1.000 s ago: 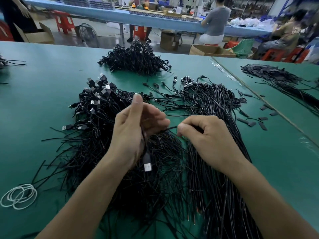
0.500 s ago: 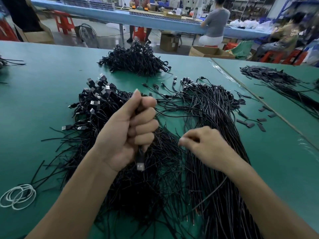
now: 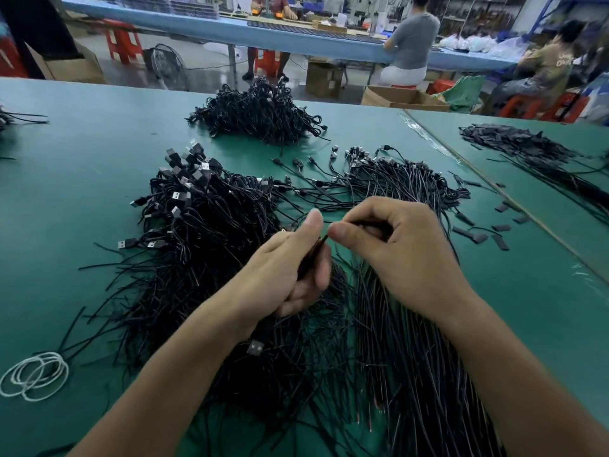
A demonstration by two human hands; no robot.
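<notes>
**USB cable gripped in left hand, free end at right-hand fingertips**

The USB cable (image 3: 312,256) runs through the left hand (image 3: 283,275), whose fingers are curled round it. Its thin free end sticks out beside the thumb, and its USB plug (image 3: 255,347) hangs below the wrist. The right hand (image 3: 395,249) is just beside it, with thumb and forefinger pinching a thin black piece (image 3: 364,223). The tip of that piece sits at the cable's free end, but whether the 2 touch cannot be told.

Both hands are above the middle of the green table (image 3: 82,153), toward its near edge, over 2 spreads of loose black cables. USB-plug cables (image 3: 204,209) lie to the left, and small-connector cables (image 3: 395,179) to the right. A tangled cable heap (image 3: 260,113) lies near the far edge. Short black sleeves (image 3: 478,237) are scattered toward the right edge. White loops (image 3: 36,374) lie by the near left corner.
</notes>
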